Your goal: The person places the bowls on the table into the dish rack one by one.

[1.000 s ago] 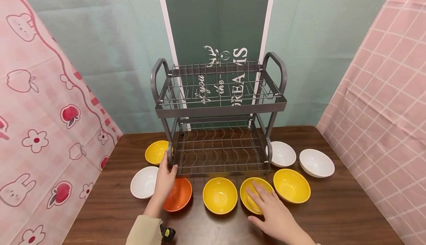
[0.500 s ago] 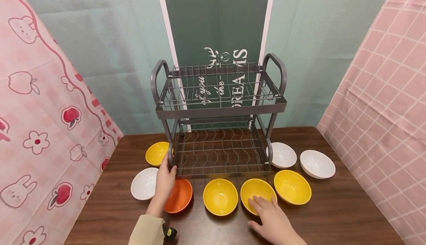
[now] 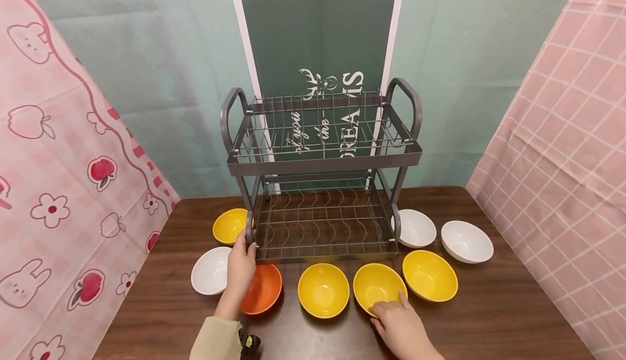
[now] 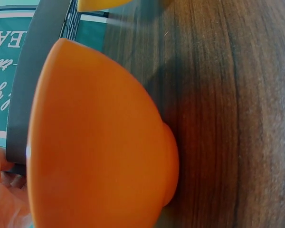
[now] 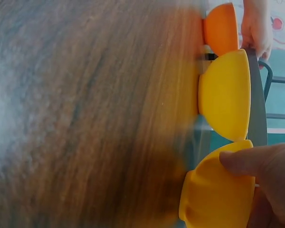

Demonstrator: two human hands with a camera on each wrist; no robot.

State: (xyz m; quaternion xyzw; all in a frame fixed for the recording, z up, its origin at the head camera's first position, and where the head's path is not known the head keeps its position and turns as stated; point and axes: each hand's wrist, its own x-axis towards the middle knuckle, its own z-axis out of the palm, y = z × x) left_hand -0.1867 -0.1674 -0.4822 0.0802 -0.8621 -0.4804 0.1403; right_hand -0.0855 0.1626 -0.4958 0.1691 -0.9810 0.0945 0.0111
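Here's the right grip, narrow and pinching a glossy yellow round bowl by its near rim; in the right wrist view we see the thumb against the outer wall. That bowl is in front of the dark grey two-tier metal rack, toward its right end, with a second yellow bowl near on its left and a third yellow bowl just beside it on the right. Over to the left grip, and we find it holding the rack at its lower front left corner. A shiny orange round bowl sits right by that wrist, partly hidden from our head view. Farther left we have a glossy white round bowl, with a fourth yellow bowl behind it. All this is on the brown wood-grain bench.
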